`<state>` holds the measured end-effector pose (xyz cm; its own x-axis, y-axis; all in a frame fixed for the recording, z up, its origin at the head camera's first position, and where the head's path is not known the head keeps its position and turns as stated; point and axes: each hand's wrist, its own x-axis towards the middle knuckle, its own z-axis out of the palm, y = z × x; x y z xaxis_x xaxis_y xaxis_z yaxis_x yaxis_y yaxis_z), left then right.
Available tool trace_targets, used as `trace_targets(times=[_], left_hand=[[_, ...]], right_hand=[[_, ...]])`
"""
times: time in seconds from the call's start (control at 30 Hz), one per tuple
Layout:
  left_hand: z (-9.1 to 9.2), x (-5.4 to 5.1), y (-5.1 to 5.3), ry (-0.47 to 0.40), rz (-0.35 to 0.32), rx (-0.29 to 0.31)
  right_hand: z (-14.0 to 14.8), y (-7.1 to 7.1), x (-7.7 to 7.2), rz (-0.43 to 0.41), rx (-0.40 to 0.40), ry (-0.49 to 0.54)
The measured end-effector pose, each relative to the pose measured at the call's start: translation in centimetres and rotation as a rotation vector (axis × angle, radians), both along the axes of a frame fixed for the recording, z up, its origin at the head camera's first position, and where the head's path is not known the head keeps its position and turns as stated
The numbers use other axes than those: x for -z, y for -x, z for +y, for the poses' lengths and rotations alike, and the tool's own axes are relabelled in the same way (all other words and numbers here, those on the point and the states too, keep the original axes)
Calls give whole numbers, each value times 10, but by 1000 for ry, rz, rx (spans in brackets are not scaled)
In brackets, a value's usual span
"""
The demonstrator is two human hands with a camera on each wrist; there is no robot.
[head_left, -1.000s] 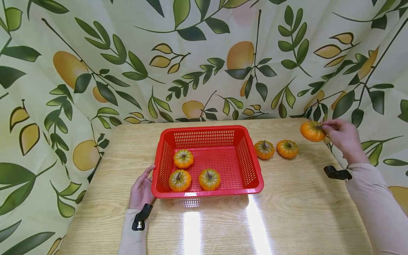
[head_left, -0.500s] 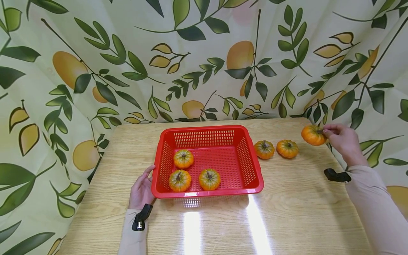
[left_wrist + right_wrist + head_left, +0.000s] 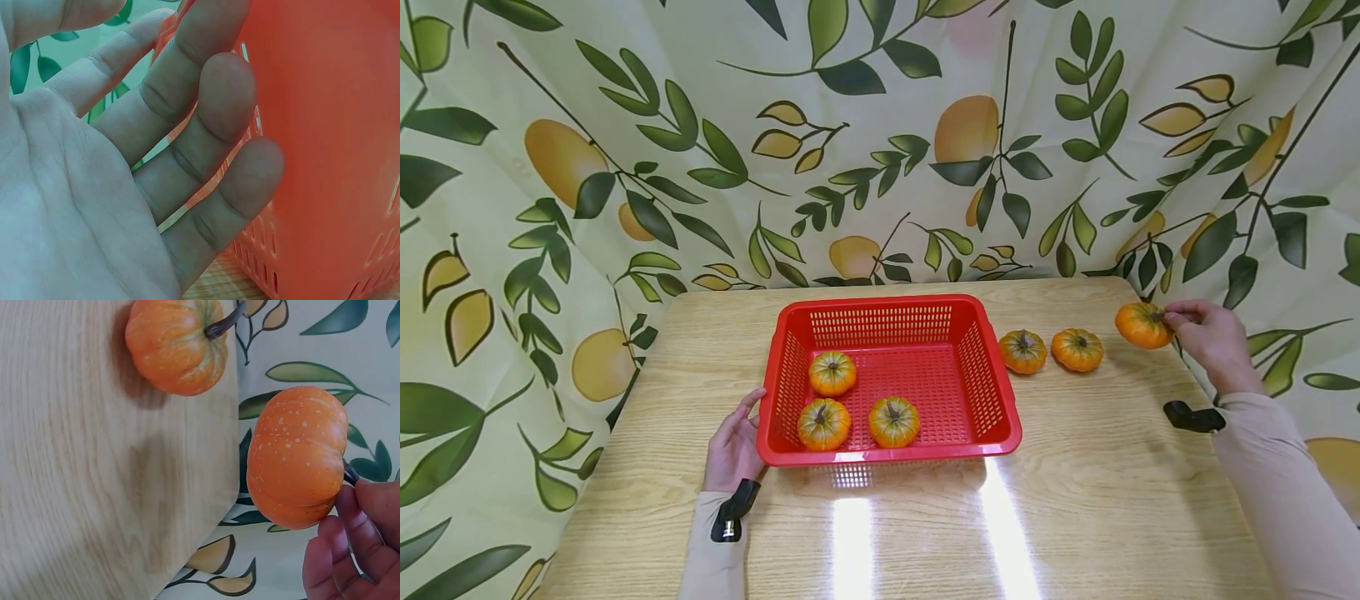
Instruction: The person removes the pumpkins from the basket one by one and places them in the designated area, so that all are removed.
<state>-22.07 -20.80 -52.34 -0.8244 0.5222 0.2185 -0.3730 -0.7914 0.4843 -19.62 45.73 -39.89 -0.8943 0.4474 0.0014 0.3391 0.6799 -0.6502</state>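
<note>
Pinched by its stem, a small orange pumpkin (image 3: 1143, 325) hangs from my right hand (image 3: 1213, 343) above the table's far right corner. The right wrist view shows this pumpkin (image 3: 299, 459) tipped on its side, thumb and fingers at the dark stem. My left hand (image 3: 732, 450) rests against the left side of a red plastic basket (image 3: 889, 458). Its fingers look loosely bent and touch the basket wall (image 3: 331, 125) in the left wrist view. Inside the basket sit three pumpkins: one farther back (image 3: 832, 373), one front left (image 3: 823, 425) and one front middle (image 3: 894, 422).
Two more pumpkins stand on the table right of the basket, one close to its wall (image 3: 1022, 352) and one farther right (image 3: 1077, 350). The wooden table (image 3: 1112, 483) meets a leaf-patterned curtain (image 3: 880, 167) at its back and sides.
The held pumpkin has moved slightly to the right and lower in the head view, together with my right hand. My left hand and the basket stay put.
</note>
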Motion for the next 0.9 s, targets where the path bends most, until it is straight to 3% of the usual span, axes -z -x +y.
trace_targets(times=[0.9], left_hand=[[0, 0, -1, 31, -24, -33]], right_hand=[[12, 0, 31, -22, 29, 49]])
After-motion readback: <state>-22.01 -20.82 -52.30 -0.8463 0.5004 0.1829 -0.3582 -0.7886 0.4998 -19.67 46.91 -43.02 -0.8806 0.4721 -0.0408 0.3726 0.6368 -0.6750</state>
